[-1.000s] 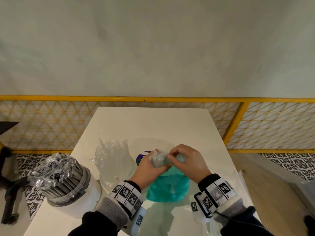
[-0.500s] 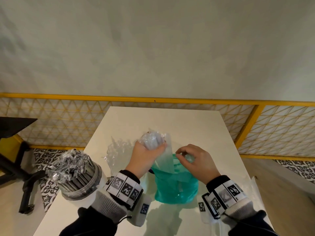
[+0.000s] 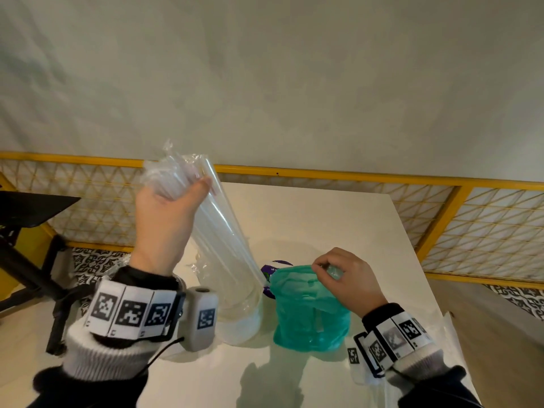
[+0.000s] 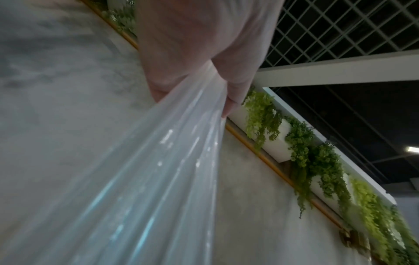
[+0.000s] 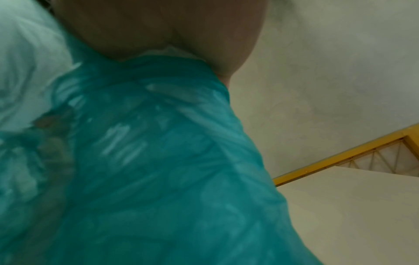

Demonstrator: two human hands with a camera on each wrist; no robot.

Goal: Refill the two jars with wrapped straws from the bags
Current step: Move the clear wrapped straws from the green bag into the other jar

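Observation:
My left hand (image 3: 176, 198) is raised above the white table (image 3: 323, 219) and grips the upper end of a bundle of clear wrapped straws (image 3: 223, 237). The bundle slants down to the right, its lower ends near the left rim of the teal bag (image 3: 309, 316). My right hand (image 3: 326, 267) pinches the teal bag's upper rim and holds it upright. A clear jar (image 3: 244, 319) stands just left of the bag, partly behind the bundle. The left wrist view shows my left hand (image 4: 192, 53) around the straws (image 4: 158, 170). The right wrist view is filled by the teal bag (image 5: 147, 161).
A purple-labelled round thing (image 3: 272, 267) lies behind the bag. Crinkled wrappers (image 3: 117, 265) show behind my left wrist. A clear plastic sheet (image 3: 450, 328) hangs at the table's right edge. A yellow mesh railing (image 3: 353, 173) runs behind the table, and a black stand (image 3: 26, 207) is at left.
My left hand has risen up and to the left, drawing the clear straw bundle up out of the teal bag. My right hand has kept its pinch on the bag's rim.

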